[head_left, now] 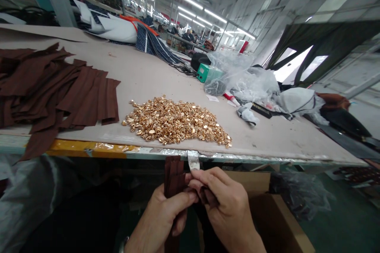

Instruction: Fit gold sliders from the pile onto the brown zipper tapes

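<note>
My left hand (166, 211) is closed around a small bundle of dark brown fabric strips (174, 176), just below the table's front edge. Their upper ends stick up past my thumb, and the lower part hangs beneath. My right hand (227, 201) meets it with its fingers pinched together. A dark brown bit shows between those fingers, but what they grip is mostly hidden. Just above the right fingertips, a whitish tab (193, 160) hangs from the table edge. On the table straight ahead lies a heap of small gold-coloured metal pieces (178, 120).
A large pile of brown strips (59, 91) lies left on the table (267, 138), partly over its taped edge. Clear plastic bags (246, 79), a green box (203, 72) and a grey cloth (247, 114) lie farther right. Below right stands an open cardboard box (279, 221).
</note>
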Tool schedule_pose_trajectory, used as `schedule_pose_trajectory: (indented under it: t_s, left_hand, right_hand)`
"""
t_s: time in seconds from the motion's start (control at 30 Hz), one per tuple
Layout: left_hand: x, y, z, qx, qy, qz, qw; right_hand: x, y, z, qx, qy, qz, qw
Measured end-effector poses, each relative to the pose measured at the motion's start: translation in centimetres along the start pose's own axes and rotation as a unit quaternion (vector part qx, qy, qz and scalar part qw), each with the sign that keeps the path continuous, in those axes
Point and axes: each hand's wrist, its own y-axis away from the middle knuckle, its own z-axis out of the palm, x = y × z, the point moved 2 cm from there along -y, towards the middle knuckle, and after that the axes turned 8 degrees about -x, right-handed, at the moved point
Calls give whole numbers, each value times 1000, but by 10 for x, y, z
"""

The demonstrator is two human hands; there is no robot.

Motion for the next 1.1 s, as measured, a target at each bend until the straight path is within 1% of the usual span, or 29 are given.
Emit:
schedule_pose_trajectory:
  t_s: [0.07, 0.13, 0.2, 0.27, 0.3, 0.33, 0.43, 0.47, 0.53, 0.6, 0.63, 0.7, 0.9, 0.93, 1.0, 1.1]
  left_hand:
    - [2, 2, 0, 10, -1, 0, 1000]
    - [3, 4, 0, 20, -5, 1, 1000]
    - [3, 5, 0, 25, 0, 2, 1000]
    - [3, 5, 0, 34, 5, 3, 999]
    - [2, 4, -1, 40, 6, 3, 999]
    - [2, 3, -1, 43, 4, 0, 999]
    - [-2, 2, -4, 40, -7, -18, 999]
    - [-4, 1, -4, 38, -12, -25, 999]
    - [-9, 1, -5, 32, -30, -38, 998]
    - [-14, 0, -4, 26, -58, -50, 997]
    - [-16, 0, -4, 24, -72, -57, 996]
    - [-20, 0, -3, 24, -90, -66, 993]
    - [-29, 0, 0, 26, -97, -80, 992]
    - [-30, 0, 1, 34, -98, -70, 992]
    - [-33, 0, 4, 53, -99, -30, 993]
    - [-35, 2, 9, 77, -114, 24, 990]
  right_hand:
    - [6, -3, 2, 3, -79, 67, 995]
    - [11, -6, 6, 5, -159, 137, 978]
    - [16, -8, 11, 8, -239, 193, 952]
    - [21, -8, 14, 28, -334, 239, 911]
    - [23, -8, 15, 49, -391, 260, 882]
    - [26, -6, 15, 76, -453, 277, 844]
    - [31, -1, 11, 152, -607, 301, 719]
    - [32, 2, 10, 163, -641, 305, 686]
    - [33, 7, 7, 157, -694, 308, 631]
    - [33, 11, 6, 137, -736, 299, 592]
    - [33, 13, 5, 127, -751, 289, 579]
    - [33, 16, 4, 110, -770, 270, 568]
    - [36, 19, 3, 91, -778, 259, 564]
    - [36, 19, 3, 94, -777, 256, 567]
    - [35, 22, 6, 104, -769, 256, 576]
    - [30, 26, 14, 111, -750, 294, 582]
